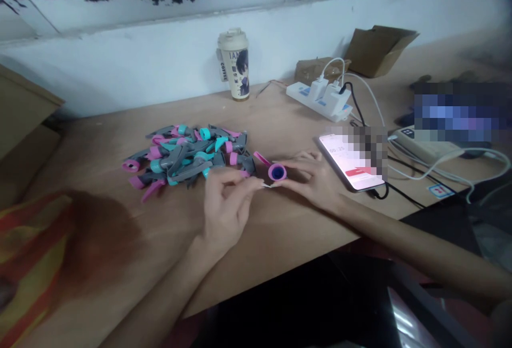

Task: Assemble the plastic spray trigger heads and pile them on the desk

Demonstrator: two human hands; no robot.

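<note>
Pink cap (277, 172), round, blue inside, opening facing cam, sits just above the wooden table (120, 220) near its front-centre, between both hands. R hand (316, 180) grips it: thumb under, index over the rim, other fingers curled loosely behind, wrist side resting on the table. L hand (228, 204) is just beside it on the left, thumb + index pinched shut on a tiny white bit (266, 185), too small to tell what it is; the bit's tip is at the cap's lower edge, can't tell if touching. Remaining L fingers are bent and spread a little above the pinch. Both forearms come in from the bottom edge.

Right behind the L hand is a pile of plastic parts (188, 153), grey bodies w/ pink and teal caps, heaped loosely; the nearest grey piece lies close to the held cap. A smartphone (352, 169) lies flat just right of the R hand, screen lit, cable plugged in at its near end. Further back: a coffee tumbler (234, 65) upright by the white wall, a white power strip (320, 101) w/ chargers plugged in, and an open cardboard box (378, 49) beyond that. A second white strip (424, 148) lies right of the phone w/ white cables around it. A red-yellow cloth (28, 262) is at the near left, blurred.
</note>
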